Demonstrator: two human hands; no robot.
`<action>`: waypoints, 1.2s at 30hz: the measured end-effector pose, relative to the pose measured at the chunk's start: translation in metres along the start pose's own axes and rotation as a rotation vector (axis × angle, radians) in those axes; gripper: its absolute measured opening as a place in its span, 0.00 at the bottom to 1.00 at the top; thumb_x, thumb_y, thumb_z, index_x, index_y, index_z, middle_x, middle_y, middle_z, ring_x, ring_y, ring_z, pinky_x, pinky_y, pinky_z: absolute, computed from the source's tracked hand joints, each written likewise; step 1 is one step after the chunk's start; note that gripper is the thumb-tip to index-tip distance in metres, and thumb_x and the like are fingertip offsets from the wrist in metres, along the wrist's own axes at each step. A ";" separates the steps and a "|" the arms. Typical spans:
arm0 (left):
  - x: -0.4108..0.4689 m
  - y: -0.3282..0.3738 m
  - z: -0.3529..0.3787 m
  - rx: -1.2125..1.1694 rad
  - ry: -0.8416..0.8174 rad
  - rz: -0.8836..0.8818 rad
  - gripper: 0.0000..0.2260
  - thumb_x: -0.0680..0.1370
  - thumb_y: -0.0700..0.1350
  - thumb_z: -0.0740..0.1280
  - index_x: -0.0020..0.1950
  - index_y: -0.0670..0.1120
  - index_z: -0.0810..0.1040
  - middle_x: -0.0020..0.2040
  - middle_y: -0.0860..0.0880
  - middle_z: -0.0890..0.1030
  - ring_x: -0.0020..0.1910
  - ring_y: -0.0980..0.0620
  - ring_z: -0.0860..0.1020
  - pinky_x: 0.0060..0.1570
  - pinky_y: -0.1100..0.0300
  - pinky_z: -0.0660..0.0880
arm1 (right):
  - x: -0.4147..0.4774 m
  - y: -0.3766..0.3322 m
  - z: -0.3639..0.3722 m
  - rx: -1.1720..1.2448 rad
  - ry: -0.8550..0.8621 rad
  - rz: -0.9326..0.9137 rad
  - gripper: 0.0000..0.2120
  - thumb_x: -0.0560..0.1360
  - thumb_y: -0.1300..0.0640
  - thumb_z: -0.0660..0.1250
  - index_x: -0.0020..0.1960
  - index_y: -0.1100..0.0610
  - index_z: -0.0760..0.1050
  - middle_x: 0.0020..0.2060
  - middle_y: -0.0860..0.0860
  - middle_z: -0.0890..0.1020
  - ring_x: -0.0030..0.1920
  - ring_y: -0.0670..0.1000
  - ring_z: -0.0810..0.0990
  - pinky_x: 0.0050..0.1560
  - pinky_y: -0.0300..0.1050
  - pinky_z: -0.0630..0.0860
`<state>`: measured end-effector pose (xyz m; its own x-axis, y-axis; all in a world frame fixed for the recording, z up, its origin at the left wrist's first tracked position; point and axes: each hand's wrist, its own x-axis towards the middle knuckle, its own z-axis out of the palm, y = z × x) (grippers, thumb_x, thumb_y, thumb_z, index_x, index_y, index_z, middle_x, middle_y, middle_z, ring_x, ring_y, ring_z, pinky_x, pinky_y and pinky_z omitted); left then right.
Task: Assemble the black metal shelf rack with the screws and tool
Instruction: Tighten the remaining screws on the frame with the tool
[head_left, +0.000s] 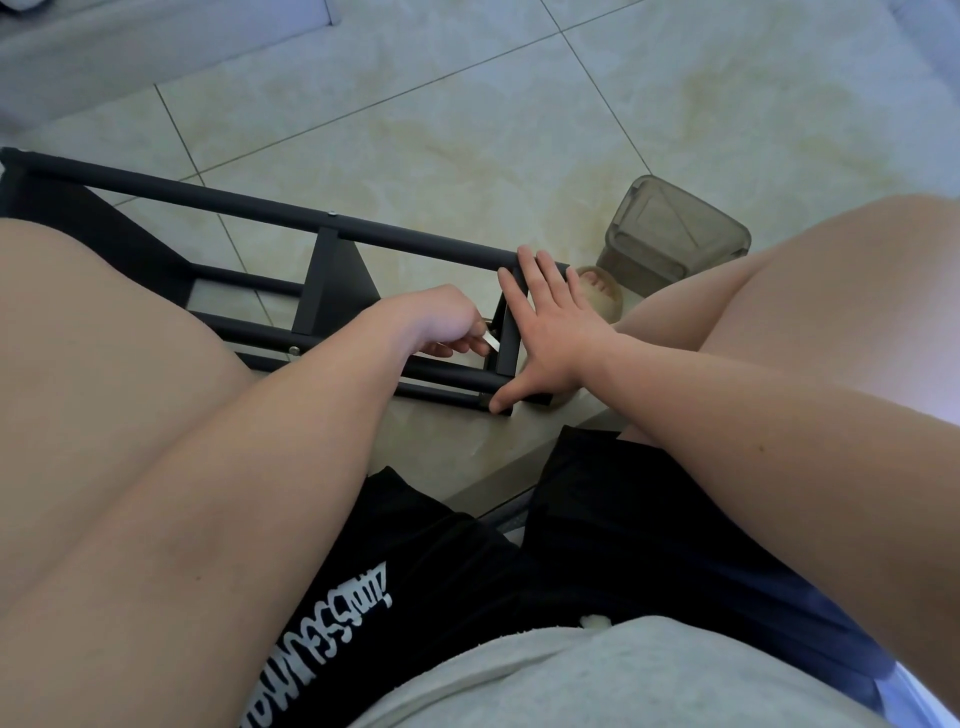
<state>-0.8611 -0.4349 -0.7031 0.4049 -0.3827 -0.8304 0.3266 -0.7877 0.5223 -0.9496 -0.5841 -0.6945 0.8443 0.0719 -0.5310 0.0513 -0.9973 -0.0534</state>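
Silver tool (492, 343) mostly inside left hand (444, 321)

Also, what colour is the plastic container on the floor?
The container is translucent smoky grey, best seen in the head view.

The rack (249, 208) runs under the left thigh (104, 338); the left grip (441, 318) hides most of a silver tool (491, 344).

The rack (260, 210) is finished in black, with a silvery tool (492, 343) at its right end. Beneath the rack, the floor (467, 104) is tiled pale cream with yellowish marbling and dark grout lines. Nearer than the rack, black shorts (415, 545) are printed with white lettering (322, 623).
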 end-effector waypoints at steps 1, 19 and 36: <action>0.000 -0.001 -0.001 0.024 -0.002 0.011 0.09 0.82 0.40 0.59 0.46 0.46 0.78 0.33 0.56 0.84 0.38 0.56 0.75 0.40 0.62 0.72 | 0.000 0.000 0.000 -0.001 -0.001 0.000 0.77 0.51 0.13 0.60 0.80 0.56 0.29 0.78 0.59 0.27 0.78 0.60 0.27 0.75 0.58 0.29; -0.008 -0.013 -0.005 0.317 -0.041 0.152 0.08 0.81 0.38 0.64 0.47 0.45 0.81 0.48 0.51 0.86 0.47 0.52 0.78 0.42 0.61 0.71 | -0.003 -0.002 -0.003 -0.012 0.002 -0.001 0.77 0.52 0.14 0.63 0.81 0.57 0.30 0.78 0.60 0.28 0.79 0.60 0.28 0.76 0.59 0.30; -0.009 -0.014 -0.011 0.383 0.056 0.131 0.05 0.76 0.41 0.70 0.49 0.49 0.85 0.39 0.55 0.85 0.47 0.53 0.82 0.51 0.58 0.76 | -0.003 -0.003 -0.002 -0.009 0.001 0.005 0.77 0.52 0.14 0.63 0.81 0.57 0.30 0.78 0.60 0.29 0.79 0.60 0.28 0.78 0.61 0.33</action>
<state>-0.8602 -0.4148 -0.7007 0.4715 -0.4729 -0.7443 -0.0679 -0.8610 0.5040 -0.9508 -0.5817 -0.6908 0.8452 0.0664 -0.5303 0.0516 -0.9978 -0.0428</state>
